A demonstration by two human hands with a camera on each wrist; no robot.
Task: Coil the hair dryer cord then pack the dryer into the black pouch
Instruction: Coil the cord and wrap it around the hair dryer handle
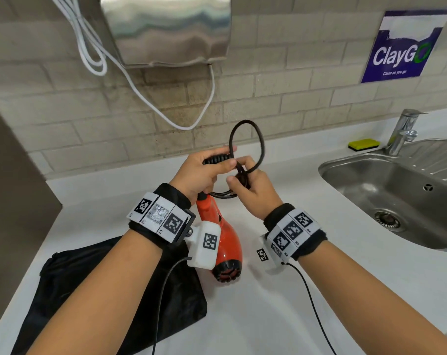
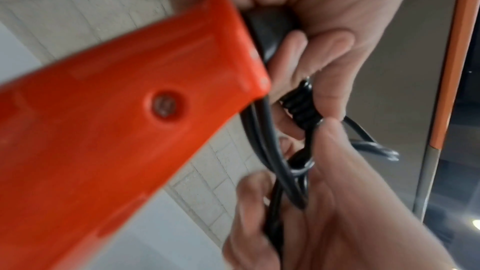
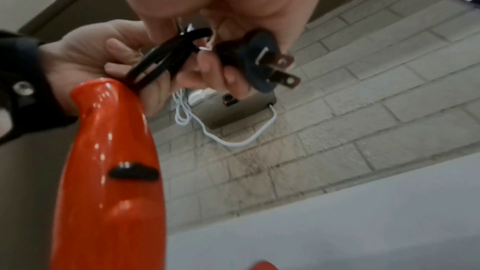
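My left hand (image 1: pixel 209 170) grips the ribbed black sleeve and cord (image 2: pixel 298 106) at the handle end of an orange-red hair dryer (image 1: pixel 222 239). The dryer slants down toward me, its black grille just above the white counter (image 1: pixel 268 303). My right hand (image 1: pixel 248 180) is close against the left and pinches gathered loops of the black cord (image 1: pixel 245 139); one loop stands up above both hands. In the right wrist view the two-prong plug (image 3: pixel 259 63) sits among my right fingers. The black pouch (image 1: pixel 63 290) lies flat on the counter under my left forearm.
A steel sink (image 1: pixel 345 180) with a tap (image 1: pixel 404 131) and a yellow sponge (image 1: pixel 364 144) fills the right side. On the tiled wall hang a steel box (image 1: pixel 166 29) with a drooping white cable (image 1: pixel 140 83) and a blue sign (image 1: pixel 401 47). A brown panel (image 1: pixel 12 175) bounds the left.
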